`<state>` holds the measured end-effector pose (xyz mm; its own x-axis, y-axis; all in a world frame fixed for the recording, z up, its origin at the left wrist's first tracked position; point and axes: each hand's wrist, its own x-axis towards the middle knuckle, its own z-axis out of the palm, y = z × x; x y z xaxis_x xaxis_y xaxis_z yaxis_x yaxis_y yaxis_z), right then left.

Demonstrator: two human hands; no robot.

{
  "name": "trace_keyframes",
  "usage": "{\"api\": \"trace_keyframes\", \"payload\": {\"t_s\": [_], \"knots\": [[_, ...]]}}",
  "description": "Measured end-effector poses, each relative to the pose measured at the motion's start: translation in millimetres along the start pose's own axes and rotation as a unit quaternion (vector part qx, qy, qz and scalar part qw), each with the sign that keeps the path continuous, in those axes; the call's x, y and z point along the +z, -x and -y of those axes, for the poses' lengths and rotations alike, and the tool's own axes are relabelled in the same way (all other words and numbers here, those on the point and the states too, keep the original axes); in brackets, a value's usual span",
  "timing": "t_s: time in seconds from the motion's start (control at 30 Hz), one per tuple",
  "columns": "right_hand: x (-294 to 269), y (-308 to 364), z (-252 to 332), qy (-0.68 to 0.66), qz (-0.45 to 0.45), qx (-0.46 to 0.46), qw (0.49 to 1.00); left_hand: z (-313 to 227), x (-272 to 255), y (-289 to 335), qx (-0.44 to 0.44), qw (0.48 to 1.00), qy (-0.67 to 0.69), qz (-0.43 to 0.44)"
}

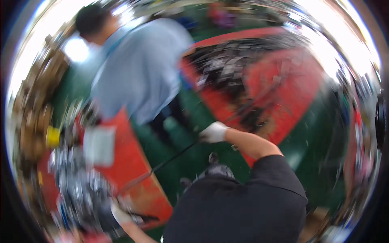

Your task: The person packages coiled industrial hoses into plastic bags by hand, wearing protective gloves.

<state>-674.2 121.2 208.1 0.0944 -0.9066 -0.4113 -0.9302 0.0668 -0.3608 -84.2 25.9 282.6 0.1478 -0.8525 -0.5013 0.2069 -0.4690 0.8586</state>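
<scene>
My right hand [214, 133] pinches 1 thin dark rod [174, 156], whose far end blurs out near my left hand [120, 213], smeared beside grey parts [81, 190], its grip impossible to tell.

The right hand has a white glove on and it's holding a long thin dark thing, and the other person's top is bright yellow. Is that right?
Not quite: the other person's top is light blue, not yellow, as the head view shows. The right hand does wear a white glove and hold a long thin dark thing.
</scene>
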Motion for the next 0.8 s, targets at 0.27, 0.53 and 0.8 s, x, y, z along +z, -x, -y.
{"api": "trace_keyframes", "payload": {"t_s": [0.27,0.53,0.8], "knots": [[36.4,-74.5,197.3,-0.068,-0.096,-0.161,0.980,-14.8,-163.2,-55.9,0.052,0.958,0.261,-0.107],[-20.0,-132.4,452.4,-0.166,0.267,-0.588,0.745,10.7,-131.4,-5.6,0.144,0.984,0.056,-0.087],[6.5,-193.8,481.2,-0.188,0.021,-0.576,0.795,8.2,-82.9,56.6,0.051,0.984,0.168,-0.034]]}}
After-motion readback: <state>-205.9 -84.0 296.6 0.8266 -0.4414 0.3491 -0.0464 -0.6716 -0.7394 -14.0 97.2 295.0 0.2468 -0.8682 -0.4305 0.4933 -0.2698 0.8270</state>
